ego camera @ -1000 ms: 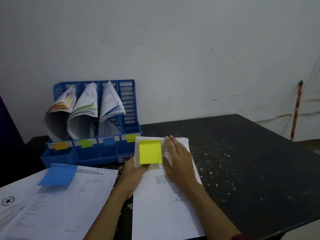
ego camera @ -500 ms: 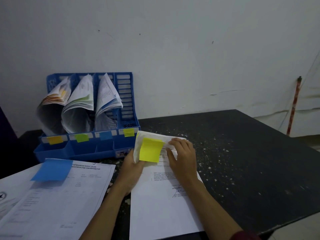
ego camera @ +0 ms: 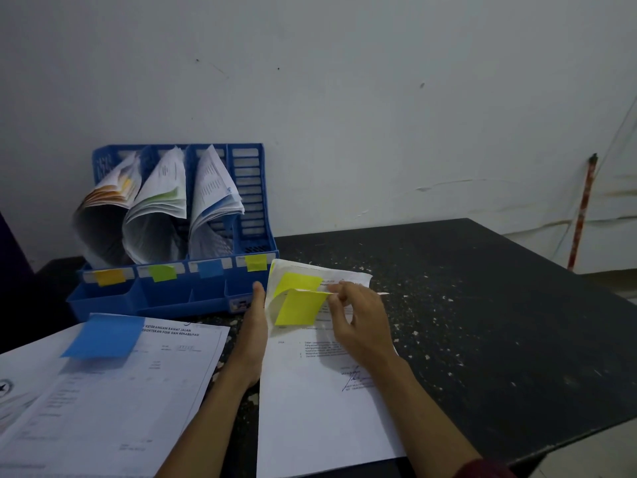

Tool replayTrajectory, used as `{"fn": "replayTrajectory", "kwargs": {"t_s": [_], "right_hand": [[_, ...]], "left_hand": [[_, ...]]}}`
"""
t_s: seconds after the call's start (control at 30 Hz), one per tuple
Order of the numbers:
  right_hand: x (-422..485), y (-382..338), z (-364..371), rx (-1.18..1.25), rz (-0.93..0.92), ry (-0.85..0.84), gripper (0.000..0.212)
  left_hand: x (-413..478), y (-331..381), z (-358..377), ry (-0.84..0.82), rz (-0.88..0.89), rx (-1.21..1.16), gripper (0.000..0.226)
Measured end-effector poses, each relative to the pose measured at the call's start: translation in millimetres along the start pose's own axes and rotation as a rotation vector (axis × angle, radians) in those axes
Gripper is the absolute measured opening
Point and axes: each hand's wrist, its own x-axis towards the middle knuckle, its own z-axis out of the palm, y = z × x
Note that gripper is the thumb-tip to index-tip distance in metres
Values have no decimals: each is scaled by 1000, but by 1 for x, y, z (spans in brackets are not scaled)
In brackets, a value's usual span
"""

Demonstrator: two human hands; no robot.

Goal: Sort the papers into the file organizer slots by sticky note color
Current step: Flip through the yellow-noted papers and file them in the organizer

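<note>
Right now the right hand [ego camera: 362,326] has thumb and forefinger closed in a pinch on the far edge of the top sheet [ego camera: 320,419]. That edge is curled back toward the person, so its yellow sticky note [ego camera: 300,307] faces near. The hand's other fingers are loosely bent and hold nothing.

The left hand [ego camera: 253,329] stands on edge against the left border of the same stack, thumb pointing far. Its fingers are hidden behind the lifted paper, so I cannot tell whether they grip.

The stack lies at the near right of the black table [ego camera: 482,305], long axis running near to far. A second yellow note [ego camera: 296,280] shows on the sheet beneath.

The blue file organizer [ego camera: 165,300] stands at the far left by the wall. Its front labels run orange, green, blue and yellow from left to right, and curled papers fill the three left slots. The yellow label [ego camera: 256,262] marks the rightmost slot, just far and left of the pinched edge, with the left thumb between them.

The sheet looks to be mid-separation from the stack. The carry would be short, far and leftward, and the sheet would need upending to stand in the slot. The left hand is nearer the slot, but the right one has the hold.

Another pile with a blue sticky note [ego camera: 103,336] lies near left.
</note>
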Motion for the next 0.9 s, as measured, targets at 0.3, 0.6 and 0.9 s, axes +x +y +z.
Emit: {"fn": "replayTrajectory", "kwargs": {"t_s": [0.3,0.6,0.9], "right_hand": [[-1,-2,-6,86,115,79,59],[-1,0,-6,88,162,87,4],[-3,8,-3,-100,133,-138,66]], "left_hand": [[-6,-3,0,52,189,217,34],[-4,-9,-7,34,225,346,50],[-2,-10,-7,35,231,351,57]]}}
